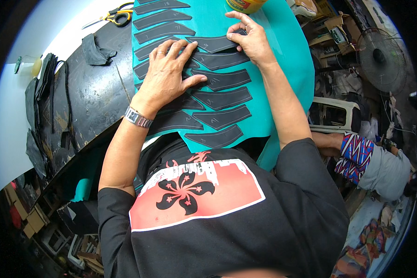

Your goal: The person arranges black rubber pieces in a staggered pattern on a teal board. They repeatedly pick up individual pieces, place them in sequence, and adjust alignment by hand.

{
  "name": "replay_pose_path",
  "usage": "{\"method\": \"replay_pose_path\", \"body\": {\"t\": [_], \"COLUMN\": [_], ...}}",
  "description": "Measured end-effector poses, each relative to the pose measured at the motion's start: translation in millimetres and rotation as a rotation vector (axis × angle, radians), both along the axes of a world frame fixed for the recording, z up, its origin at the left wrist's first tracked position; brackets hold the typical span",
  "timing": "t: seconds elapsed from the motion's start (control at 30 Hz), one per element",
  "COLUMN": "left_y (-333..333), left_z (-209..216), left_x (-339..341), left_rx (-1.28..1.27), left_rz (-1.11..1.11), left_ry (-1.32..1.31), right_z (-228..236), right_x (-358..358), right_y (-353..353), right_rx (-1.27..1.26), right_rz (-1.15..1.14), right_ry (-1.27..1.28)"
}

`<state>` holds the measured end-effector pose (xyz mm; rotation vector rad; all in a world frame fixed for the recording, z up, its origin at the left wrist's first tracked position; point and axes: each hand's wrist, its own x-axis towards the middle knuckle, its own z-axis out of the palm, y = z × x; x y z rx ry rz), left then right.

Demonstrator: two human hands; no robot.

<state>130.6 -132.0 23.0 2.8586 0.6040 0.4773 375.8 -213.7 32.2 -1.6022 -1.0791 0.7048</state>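
Two columns of black cut-out pieces [221, 98], flat and curved with pale marked outlines, lie on a teal sheet [282, 69]. My right hand [255, 41] pinches the right end of the top piece [212, 44] in the right-hand column between thumb and fingers. Spread flat, my left hand [169, 69] rests across the inner ends of both columns, its index fingertip at the left end of that same piece. Its palm hides parts of several pieces beneath. A metal watch [138, 117] is on my left wrist.
Yellow-handled scissors [118, 17] lie at the back left, and a yellow tub [245, 4] stands at the far edge. Black scraps [97, 50] rest on the dark tabletop [102, 88]. A fan [380, 58] and another person [380, 164] are to the right.
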Motion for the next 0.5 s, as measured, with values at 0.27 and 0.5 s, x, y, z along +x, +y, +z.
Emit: {"method": "replay_pose_path", "body": {"t": [0.27,0.5], "left_y": [-2,0], "left_z": [1,3], "left_x": [1,0], "left_rx": [0.045,-0.039], "left_rz": [-0.009,-0.008], "left_ry": [0.041,-0.002], "right_z": [-2,21], "right_x": [2,21], "right_y": [3,-1], "right_rx": [0.027,0.14], "right_rz": [-0.03,0.01], "right_ry": [0.056,0.349]}}
